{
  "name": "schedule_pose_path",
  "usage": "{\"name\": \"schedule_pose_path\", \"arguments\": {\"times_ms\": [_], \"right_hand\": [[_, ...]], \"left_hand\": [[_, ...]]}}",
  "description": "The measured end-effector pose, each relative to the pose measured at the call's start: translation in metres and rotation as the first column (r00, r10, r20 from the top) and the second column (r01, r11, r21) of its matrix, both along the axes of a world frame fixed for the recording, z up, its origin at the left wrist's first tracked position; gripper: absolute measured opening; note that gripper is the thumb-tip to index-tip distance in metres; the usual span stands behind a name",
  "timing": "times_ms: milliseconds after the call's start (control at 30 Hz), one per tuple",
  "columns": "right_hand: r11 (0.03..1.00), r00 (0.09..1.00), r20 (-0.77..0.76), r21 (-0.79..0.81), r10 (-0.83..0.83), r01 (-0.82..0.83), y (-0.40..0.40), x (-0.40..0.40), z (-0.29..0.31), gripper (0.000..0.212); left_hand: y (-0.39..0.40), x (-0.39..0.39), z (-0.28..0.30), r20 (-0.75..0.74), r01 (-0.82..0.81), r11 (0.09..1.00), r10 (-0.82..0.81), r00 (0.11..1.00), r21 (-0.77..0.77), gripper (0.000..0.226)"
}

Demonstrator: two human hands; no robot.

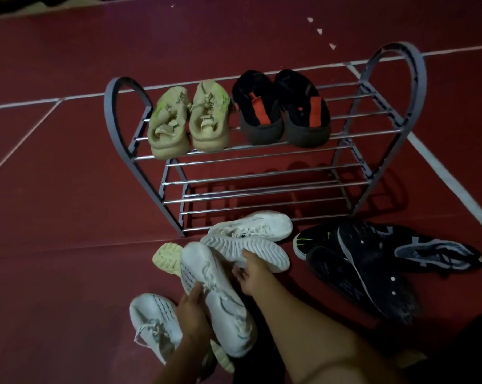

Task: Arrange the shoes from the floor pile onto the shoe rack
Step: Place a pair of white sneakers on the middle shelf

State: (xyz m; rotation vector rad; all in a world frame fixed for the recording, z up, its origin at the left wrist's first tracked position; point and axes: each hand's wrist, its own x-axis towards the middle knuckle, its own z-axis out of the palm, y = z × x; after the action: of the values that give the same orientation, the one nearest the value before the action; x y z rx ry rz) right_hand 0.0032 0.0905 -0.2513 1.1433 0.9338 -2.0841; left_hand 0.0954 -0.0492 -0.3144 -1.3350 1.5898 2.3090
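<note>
Gripping white sneaker [220, 300] in closed left hand [192, 314], right hand [252, 273] clutching upturned sneaker [248, 252], red floor [68, 217], shoe rack [262, 176] beyond.

No text, brand or number can be read. A line of small dark print is seen along the white shoe [214, 297] and another on the second white shoe [154, 320], but both are too small and blurred to be made out.

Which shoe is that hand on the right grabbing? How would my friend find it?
Start at the grey shoe rack and look at the floor before it. The right hand is on a white shoe tipped over, its ridged sole showing. The white ones beside it show their tops.
</note>
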Motion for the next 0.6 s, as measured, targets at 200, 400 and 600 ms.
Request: {"name": "schedule_pose_path", "arguments": {"times_ms": [200, 400, 600], "right_hand": [[0.983, 0.992, 0.036, 0.141, -0.122, 0.116, -0.003, -0.005, -0.018, 0.059], [0.862, 0.933, -0.291, 0.395, -0.210, 0.318, 0.009, -0.019, 0.013, 0.052], [0.527, 0.674, -0.450, 0.843, 0.585, 0.106, 0.069, -0.004, 0.057, 0.040]], "left_hand": [[-0.004, -0.020, 0.002, -0.054, -0.048, 0.998, 0.045, 0.998, -0.052, 0.051], [-0.003, -0.029, 0.008, -0.071, -0.049, 0.999, 0.050, 0.996, 0.020, 0.064], [0.017, -0.010, 0.030, -0.092, -0.013, 0.999, 0.010, 0.996, -0.043, 0.053]]}}
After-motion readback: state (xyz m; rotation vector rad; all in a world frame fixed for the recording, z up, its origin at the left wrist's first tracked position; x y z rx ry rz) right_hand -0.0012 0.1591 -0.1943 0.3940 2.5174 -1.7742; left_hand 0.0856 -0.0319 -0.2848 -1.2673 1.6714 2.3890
